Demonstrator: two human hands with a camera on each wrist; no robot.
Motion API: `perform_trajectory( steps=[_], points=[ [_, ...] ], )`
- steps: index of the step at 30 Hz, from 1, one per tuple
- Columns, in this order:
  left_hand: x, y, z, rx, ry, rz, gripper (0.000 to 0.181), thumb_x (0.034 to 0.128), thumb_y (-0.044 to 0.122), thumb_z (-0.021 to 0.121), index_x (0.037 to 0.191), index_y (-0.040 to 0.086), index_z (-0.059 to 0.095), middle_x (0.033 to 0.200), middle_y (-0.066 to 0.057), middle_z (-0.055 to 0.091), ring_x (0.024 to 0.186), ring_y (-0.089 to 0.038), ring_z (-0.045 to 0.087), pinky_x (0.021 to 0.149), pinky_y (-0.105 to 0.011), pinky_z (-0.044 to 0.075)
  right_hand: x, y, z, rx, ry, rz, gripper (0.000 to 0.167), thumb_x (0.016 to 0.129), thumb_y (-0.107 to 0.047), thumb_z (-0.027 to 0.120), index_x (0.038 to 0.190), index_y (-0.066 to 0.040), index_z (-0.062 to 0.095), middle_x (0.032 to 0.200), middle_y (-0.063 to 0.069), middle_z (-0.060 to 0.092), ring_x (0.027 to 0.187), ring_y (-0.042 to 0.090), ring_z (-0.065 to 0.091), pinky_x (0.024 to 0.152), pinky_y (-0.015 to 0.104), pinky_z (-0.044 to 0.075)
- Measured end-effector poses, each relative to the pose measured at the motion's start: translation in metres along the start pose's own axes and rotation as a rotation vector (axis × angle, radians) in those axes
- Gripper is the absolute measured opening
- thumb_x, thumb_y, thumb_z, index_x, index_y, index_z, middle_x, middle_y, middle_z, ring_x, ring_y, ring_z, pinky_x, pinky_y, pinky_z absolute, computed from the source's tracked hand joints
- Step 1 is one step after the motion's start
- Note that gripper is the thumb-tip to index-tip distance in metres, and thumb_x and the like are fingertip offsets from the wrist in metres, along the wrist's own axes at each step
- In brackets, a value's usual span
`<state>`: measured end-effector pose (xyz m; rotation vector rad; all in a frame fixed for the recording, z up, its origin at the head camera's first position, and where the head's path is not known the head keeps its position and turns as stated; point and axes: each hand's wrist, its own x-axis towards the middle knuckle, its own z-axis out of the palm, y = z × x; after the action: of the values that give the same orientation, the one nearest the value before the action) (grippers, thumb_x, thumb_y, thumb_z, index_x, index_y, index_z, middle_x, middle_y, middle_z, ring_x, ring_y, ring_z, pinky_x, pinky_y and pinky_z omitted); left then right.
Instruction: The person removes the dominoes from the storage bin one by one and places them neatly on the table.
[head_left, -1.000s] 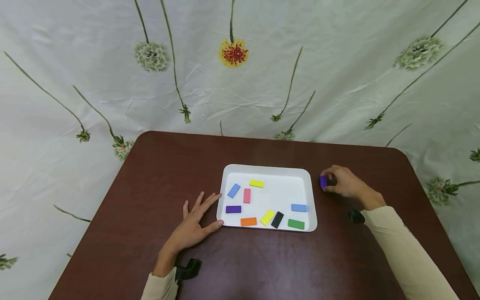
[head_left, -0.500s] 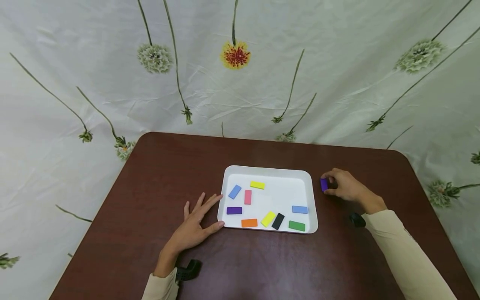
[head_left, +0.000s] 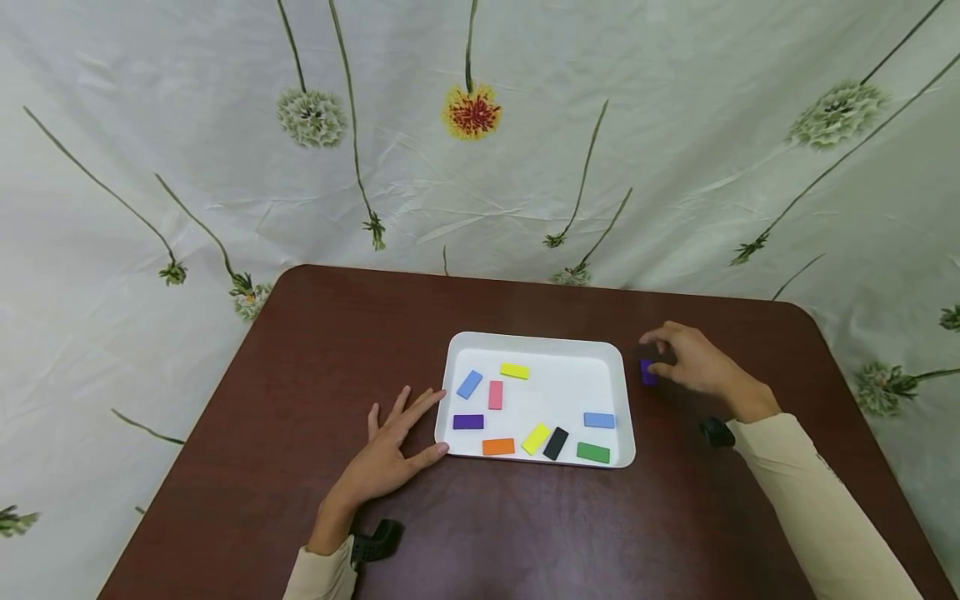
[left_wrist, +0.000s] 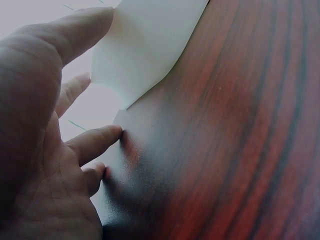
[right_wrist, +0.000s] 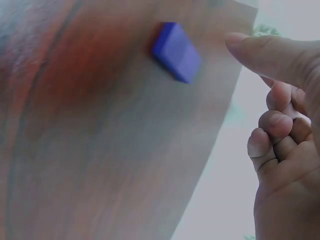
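The right hand (head_left: 697, 362) hangs just right of the tray (head_left: 540, 337), over a loose purple block (right_wrist: 177, 52) lying on the surface (head_left: 555, 533) beside the tray's right rim. Its grip is parted and has hold of nothing: the thumb reaches out nearly straight while the other fingers curl loosely, and the right wrist view shows the block apart from them. The right forearm, in a pale sleeve (head_left: 825, 500), slants in from the near right of the tray. Left of the tray, the left hand (head_left: 384, 462) spreads its fingers wide, thumb touching the near left corner, grasping nothing. Nine coloured blocks (head_left: 496, 395) lie inside the tray.
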<state>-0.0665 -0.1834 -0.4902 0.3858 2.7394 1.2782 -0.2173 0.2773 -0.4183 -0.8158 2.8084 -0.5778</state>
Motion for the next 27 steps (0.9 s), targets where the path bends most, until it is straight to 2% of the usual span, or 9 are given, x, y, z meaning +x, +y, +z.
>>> perform_trajectory(
  steps=[6, 13, 22, 27],
  points=[
    [-0.001, 0.0, 0.0, 0.002, -0.001, 0.0, 0.077, 0.0898, 0.044, 0.073, 0.155, 0.037, 0.035, 0.162, -0.012, 0.034, 0.154, -0.042, 0.007, 0.11, -0.073, -0.013, 0.005, -0.011, -0.005, 0.025, 0.044, -0.078, 0.032, 0.083, 0.001, 0.078, 0.114, 0.0, 0.069, 0.084, 0.001, 0.045, 0.074, 0.013, 0.039, 0.067, 0.029, 0.035],
    [0.0, 0.0, 0.001, 0.003, 0.0, 0.008, 0.077, 0.0901, 0.043, 0.073, 0.156, 0.033, 0.035, 0.162, -0.012, 0.034, 0.154, -0.042, 0.007, 0.109, -0.073, -0.013, 0.015, -0.03, -0.006, 0.046, 0.029, -0.11, 0.032, 0.082, -0.002, 0.081, 0.112, -0.005, 0.072, 0.083, 0.001, 0.046, 0.077, 0.015, 0.041, 0.067, 0.029, 0.036],
    [0.0, 0.002, 0.001, 0.001, -0.002, 0.001, 0.077, 0.0897, 0.043, 0.074, 0.156, 0.035, 0.035, 0.161, -0.013, 0.034, 0.154, -0.042, 0.007, 0.11, -0.073, -0.013, 0.04, -0.059, 0.0, 0.06, -0.058, -0.174, 0.032, 0.083, -0.003, 0.08, 0.114, -0.008, 0.074, 0.086, 0.008, 0.053, 0.076, 0.019, 0.042, 0.066, 0.029, 0.039],
    [-0.001, 0.002, 0.0, 0.012, -0.003, -0.003, 0.077, 0.0896, 0.044, 0.073, 0.156, 0.035, 0.035, 0.161, -0.013, 0.035, 0.154, -0.043, 0.007, 0.11, -0.073, -0.013, 0.058, -0.077, 0.009, 0.065, -0.116, -0.19, 0.032, 0.084, -0.001, 0.079, 0.115, -0.007, 0.073, 0.092, 0.011, 0.056, 0.088, 0.027, 0.053, 0.075, 0.037, 0.049]
  ],
)
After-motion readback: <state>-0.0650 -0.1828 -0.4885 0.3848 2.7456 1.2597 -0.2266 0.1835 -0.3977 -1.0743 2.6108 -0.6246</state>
